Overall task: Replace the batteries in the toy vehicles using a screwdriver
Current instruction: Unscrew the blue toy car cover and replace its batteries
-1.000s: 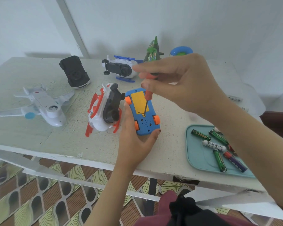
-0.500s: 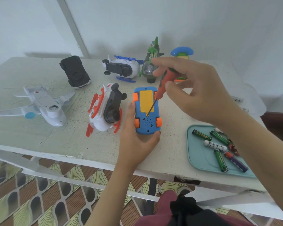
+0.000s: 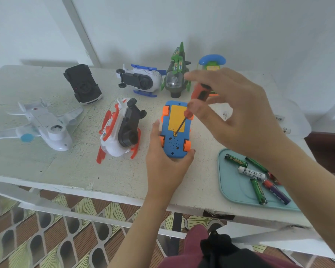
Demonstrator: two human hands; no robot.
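My left hand (image 3: 166,167) cups the blue car (image 3: 175,144); my right hand (image 3: 240,117) pinches the screwdriver (image 3: 200,92), shaft tilted. Tip could skid and gouge plastic.

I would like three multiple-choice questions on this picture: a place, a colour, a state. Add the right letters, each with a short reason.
1. Where is the teal plastic tray of batteries?
A) on the floor
B) on the white table, right of the blue toy car
C) against the wall

2. What colour is the flat cover panel on the car's underside?
A) green
B) black
C) yellow

3. How does the car lie?
A) on its wheels
B) underside up
C) on its side

Key:
1 B, the tray sits at the table's near right edge.
2 C, the panel is yellow.
3 B, cover and speaker holes face up while the left hand holds the car and the right hand sets the red-handled screwdriver at its screw.
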